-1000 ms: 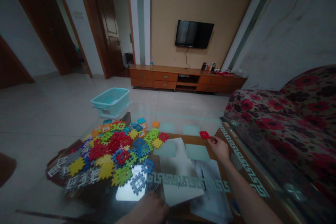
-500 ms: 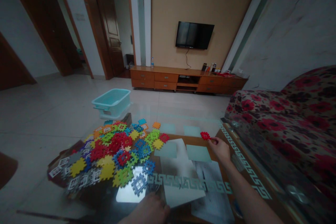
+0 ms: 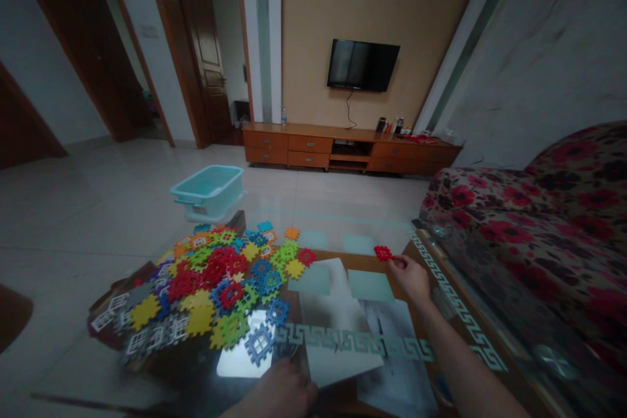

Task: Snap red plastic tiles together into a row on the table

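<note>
Fig. — L hand (image 3: 281, 392) lay at the near table edge, fingers' state could not be told, touching nothing identifiable. R hand (image 3: 412, 277), farther out, pinched a red tile (image 3: 383, 252) by its near edge — tile lay flat beyond the fingertips, over the glass table (image 3: 343, 222). Tile pile (image 3: 210, 281) sat well apart to the left, nearer the L hand; teal bin (image 3: 208, 189) stood beyond.

1. A glass table (image 3: 443, 304) carries everything.
2. A tile pile (image 3: 210, 281) lies well left of the pinching fingers.
3. One red tile (image 3: 383, 253) sits at the fingertips.
4. The left hand (image 3: 281, 393) rests on the near edge.
</note>
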The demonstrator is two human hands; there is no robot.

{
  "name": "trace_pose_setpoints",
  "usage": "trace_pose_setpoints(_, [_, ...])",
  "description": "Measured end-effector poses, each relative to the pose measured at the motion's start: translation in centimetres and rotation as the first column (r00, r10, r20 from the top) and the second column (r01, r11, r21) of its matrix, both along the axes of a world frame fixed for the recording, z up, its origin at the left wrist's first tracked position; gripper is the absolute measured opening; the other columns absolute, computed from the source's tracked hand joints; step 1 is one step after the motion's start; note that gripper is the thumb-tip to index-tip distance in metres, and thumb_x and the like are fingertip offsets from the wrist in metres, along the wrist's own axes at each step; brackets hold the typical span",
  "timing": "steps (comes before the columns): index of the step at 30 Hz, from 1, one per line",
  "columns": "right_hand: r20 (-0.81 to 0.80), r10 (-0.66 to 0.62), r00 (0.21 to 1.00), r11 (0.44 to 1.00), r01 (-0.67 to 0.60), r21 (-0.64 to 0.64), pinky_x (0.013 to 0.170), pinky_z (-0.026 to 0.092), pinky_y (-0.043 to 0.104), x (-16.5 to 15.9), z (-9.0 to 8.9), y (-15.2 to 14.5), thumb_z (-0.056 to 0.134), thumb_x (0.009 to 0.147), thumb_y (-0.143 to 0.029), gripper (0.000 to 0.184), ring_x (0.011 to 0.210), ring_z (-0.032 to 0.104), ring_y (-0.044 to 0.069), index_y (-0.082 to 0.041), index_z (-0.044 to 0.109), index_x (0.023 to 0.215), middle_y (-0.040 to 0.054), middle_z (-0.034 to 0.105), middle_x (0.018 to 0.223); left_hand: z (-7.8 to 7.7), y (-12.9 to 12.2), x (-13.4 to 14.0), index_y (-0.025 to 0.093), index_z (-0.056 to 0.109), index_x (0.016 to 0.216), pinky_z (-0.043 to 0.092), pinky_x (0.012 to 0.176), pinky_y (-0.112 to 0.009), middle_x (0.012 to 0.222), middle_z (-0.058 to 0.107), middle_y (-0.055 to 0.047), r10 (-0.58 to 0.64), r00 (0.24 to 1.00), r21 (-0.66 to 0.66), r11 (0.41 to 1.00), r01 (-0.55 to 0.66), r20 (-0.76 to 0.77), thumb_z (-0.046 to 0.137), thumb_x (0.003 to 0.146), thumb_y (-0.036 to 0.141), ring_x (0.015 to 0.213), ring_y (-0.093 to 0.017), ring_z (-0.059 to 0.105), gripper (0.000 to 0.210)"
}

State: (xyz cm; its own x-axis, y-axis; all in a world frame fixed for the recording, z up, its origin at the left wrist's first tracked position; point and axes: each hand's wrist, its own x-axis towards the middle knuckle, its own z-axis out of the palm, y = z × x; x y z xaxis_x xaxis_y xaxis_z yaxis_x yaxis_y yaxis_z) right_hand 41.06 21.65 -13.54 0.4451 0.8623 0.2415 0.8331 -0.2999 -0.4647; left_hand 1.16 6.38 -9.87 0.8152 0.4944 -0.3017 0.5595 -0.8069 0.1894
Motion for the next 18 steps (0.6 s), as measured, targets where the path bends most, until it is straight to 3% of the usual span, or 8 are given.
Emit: trace_pose_setpoints(18, [0.043,-0.037,0.998,0.994,0.041,-0.097,0.061,0.040,0.027,-1.7,1.7,-0.2,0.062,0.082,-0.050,0.035,0.076,0.070,0.024,-0.022,0.077,0.099,0.0056,0.075,0.081,0.5,0.0,0.2,0.011,0.070,0.104,0.059,0.080,-0.044,0.093,0.075,-0.016,0.006,0.999,-0.036,0.999,-0.007,-0.034,0.060,0.093,0.039,0.087,-0.033,0.073,0.031])
